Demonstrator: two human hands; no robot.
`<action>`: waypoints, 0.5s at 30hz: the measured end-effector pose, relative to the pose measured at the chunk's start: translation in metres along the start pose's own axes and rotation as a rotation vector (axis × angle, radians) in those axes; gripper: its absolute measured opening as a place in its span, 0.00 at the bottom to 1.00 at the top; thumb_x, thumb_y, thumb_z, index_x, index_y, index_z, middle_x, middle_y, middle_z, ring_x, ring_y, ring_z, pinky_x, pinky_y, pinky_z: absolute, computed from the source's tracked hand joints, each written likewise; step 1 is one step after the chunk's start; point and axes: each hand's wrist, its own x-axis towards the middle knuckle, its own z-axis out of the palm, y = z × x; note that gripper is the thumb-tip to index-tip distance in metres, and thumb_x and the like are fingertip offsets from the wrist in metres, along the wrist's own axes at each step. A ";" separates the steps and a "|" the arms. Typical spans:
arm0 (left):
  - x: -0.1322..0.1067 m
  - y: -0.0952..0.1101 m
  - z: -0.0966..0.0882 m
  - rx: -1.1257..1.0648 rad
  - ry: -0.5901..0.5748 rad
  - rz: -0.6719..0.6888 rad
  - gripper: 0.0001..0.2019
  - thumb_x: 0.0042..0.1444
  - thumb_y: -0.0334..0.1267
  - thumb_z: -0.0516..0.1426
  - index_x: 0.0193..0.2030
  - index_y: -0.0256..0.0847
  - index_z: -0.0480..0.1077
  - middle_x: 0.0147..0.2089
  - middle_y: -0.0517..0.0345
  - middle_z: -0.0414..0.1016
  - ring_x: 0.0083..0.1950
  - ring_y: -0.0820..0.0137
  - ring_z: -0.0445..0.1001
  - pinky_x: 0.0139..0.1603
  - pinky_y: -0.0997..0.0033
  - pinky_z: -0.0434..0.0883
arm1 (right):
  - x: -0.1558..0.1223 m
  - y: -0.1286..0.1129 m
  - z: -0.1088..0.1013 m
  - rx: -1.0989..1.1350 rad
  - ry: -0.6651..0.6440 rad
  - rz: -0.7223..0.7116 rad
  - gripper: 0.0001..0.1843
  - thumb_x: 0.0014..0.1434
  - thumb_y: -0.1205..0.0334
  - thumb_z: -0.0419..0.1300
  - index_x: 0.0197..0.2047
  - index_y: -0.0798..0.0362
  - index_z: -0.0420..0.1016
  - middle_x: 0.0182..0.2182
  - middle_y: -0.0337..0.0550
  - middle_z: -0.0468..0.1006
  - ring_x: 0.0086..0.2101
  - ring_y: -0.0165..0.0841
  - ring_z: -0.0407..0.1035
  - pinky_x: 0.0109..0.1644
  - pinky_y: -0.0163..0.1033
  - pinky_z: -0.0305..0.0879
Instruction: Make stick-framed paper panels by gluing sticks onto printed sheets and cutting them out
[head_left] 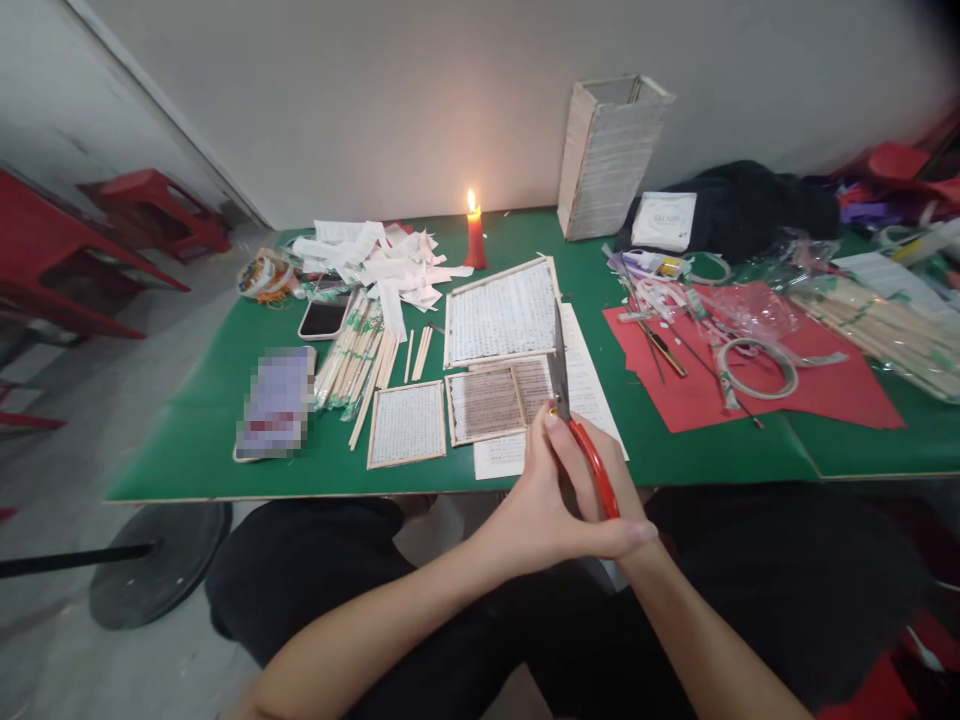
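Note:
Scissors (598, 468) with red handles point away from me over the table, their blades together. My right hand (606, 440) is closed on them, with a fingertip near the pivot. Pressed against it from the left is my left hand (534, 505), its thumb lying across toward my right wrist. The left fingers curl in close to the scissors, and what they hold is hidden. Just beyond the blades lie a large paper-covered stick frame (499, 315), a divided brown-looking frame (484, 405) and a small square frame (407, 424). A printed sheet (589, 385) lies partly beneath them.
A lit red candle (475, 242) stands at the back, left of a tall paper-covered box frame (611, 155). Paper strips (367, 255), wrapped chopsticks (352, 350) and a phone (276, 403) are on the left. Red paper (675, 395) and a white coil (757, 370) lie right.

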 end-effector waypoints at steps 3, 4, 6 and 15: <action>0.004 0.000 0.000 -0.027 0.021 -0.006 0.45 0.42 0.47 0.72 0.62 0.40 0.54 0.58 0.42 0.63 0.66 0.46 0.61 0.64 0.42 0.64 | 0.004 -0.001 0.002 -0.003 0.007 -0.008 0.21 0.61 0.39 0.55 0.31 0.47 0.70 0.19 0.38 0.65 0.26 0.37 0.68 0.26 0.38 0.63; 0.005 0.000 0.000 -0.029 0.034 -0.016 0.43 0.42 0.46 0.72 0.61 0.40 0.55 0.56 0.43 0.63 0.64 0.47 0.62 0.63 0.42 0.65 | 0.004 -0.002 0.003 -0.003 0.012 -0.012 0.20 0.61 0.39 0.55 0.31 0.47 0.69 0.19 0.37 0.64 0.26 0.37 0.68 0.25 0.38 0.63; 0.004 0.000 0.001 -0.045 0.052 -0.033 0.41 0.41 0.46 0.72 0.57 0.40 0.56 0.54 0.46 0.64 0.62 0.48 0.64 0.61 0.43 0.67 | 0.002 -0.005 0.003 0.000 0.020 -0.016 0.21 0.61 0.39 0.55 0.30 0.47 0.68 0.18 0.36 0.63 0.25 0.36 0.67 0.25 0.38 0.62; -0.014 -0.021 0.021 -0.196 0.061 -0.126 0.43 0.39 0.44 0.72 0.58 0.39 0.55 0.56 0.41 0.63 0.63 0.47 0.65 0.63 0.45 0.66 | -0.024 -0.001 -0.001 0.009 -0.005 0.134 0.23 0.61 0.39 0.55 0.26 0.49 0.65 0.17 0.37 0.66 0.25 0.35 0.69 0.27 0.37 0.65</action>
